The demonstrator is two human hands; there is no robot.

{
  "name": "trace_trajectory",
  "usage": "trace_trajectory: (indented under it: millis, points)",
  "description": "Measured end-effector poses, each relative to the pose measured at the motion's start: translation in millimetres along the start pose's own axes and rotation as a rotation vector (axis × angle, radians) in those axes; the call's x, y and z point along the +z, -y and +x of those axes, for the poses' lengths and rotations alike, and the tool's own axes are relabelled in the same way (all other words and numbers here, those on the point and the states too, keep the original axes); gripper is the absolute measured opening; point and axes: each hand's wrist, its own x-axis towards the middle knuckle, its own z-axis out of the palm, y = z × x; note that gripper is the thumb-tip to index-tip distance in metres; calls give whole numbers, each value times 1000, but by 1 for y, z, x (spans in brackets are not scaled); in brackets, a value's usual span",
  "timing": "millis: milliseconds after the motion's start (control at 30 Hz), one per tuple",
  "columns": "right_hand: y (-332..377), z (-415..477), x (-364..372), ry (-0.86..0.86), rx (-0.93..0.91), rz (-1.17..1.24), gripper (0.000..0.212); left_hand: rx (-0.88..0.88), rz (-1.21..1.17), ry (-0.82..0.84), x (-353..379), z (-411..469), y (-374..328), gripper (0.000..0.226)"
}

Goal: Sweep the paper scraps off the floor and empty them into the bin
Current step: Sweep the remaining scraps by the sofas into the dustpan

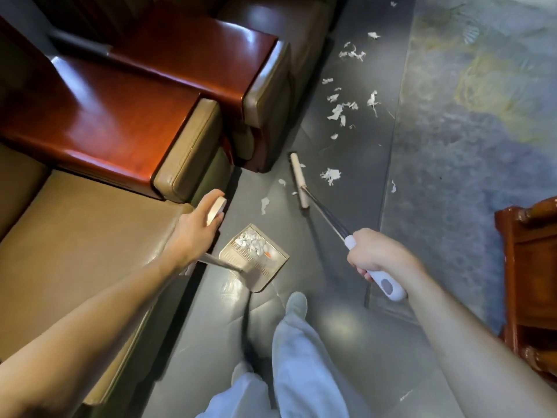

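Two armchairs with olive-tan leather cushions and glossy red-brown wooden armrests line the left side of a narrow strip of grey tiled floor. A blue-grey patterned rug borders the strip on the right, and a carved red-brown wooden furniture piece stands at the right edge. Torn white paper scraps lie scattered along the strip ahead, a few of them at the rug's edge. The flat beige broom head sits among the nearest scraps. A beige plastic dustpan is low beside the near armchair with a heap of scraps in it; whether it touches the floor cannot be told. The left hand is curled round the beige top end of the dustpan's long handle. The right hand wraps the white grip of the broom's thin metal shaft. A leg in pale trousers stands just behind the dustpan.
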Motion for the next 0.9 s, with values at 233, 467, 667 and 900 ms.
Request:
trace_trajectory:
  millis: [233, 467, 667, 900]
  points:
    - [24, 102, -35, 4, 45, -121, 25, -64, -18, -49, -12, 46, -4, 43]
    - [24, 143, -47, 151, 149, -44, 22, -58, 27, -6, -27, 102, -3, 41]
    - [54, 154, -53, 157, 142, -172, 28, 46, 95, 27, -46, 150, 4, 45]
    - [82, 160, -46, 209, 99, 42, 28, 134, 114, 70, -59, 188, 10, 43]
